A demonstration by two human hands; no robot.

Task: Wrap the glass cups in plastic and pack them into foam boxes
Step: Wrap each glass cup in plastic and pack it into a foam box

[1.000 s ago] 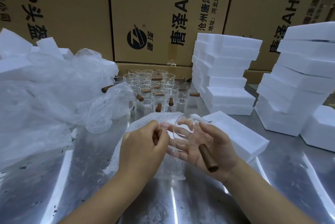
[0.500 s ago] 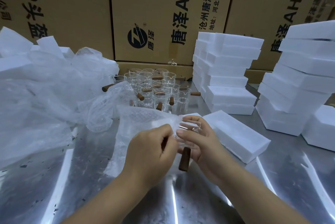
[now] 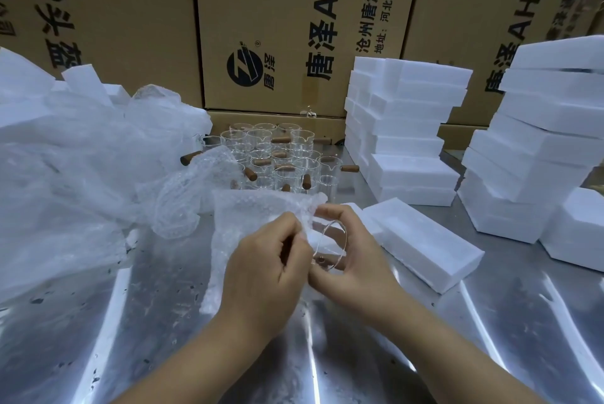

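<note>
Table (image 3: 130, 322): shiny metal, under both forearms.
Left hand (image 3: 264, 260): fingers curled tight, pinching the top edge of the bubble wrap sheet (image 3: 242, 224); the knuckles hide the pinch itself.
Right hand (image 3: 356, 260): thumb and fingers curved round the glass cup (image 3: 330, 247), above the table and against the left hand.
Glass cup: clear, rim towards the camera (its handle is hidden).
Bubble wrap sheet: hangs left of the cup, touching it.
Foam box (image 3: 425, 243): lies flat just right of the hands.
Plastic heap (image 3: 65, 175): fills the left side.
Other glass cups (image 3: 281, 158): clustered behind the sheet, which covers the nearest.
Foam box stacks (image 3: 405, 132): behind, right.
Cartons (image 3: 287, 11): along the back.
</note>
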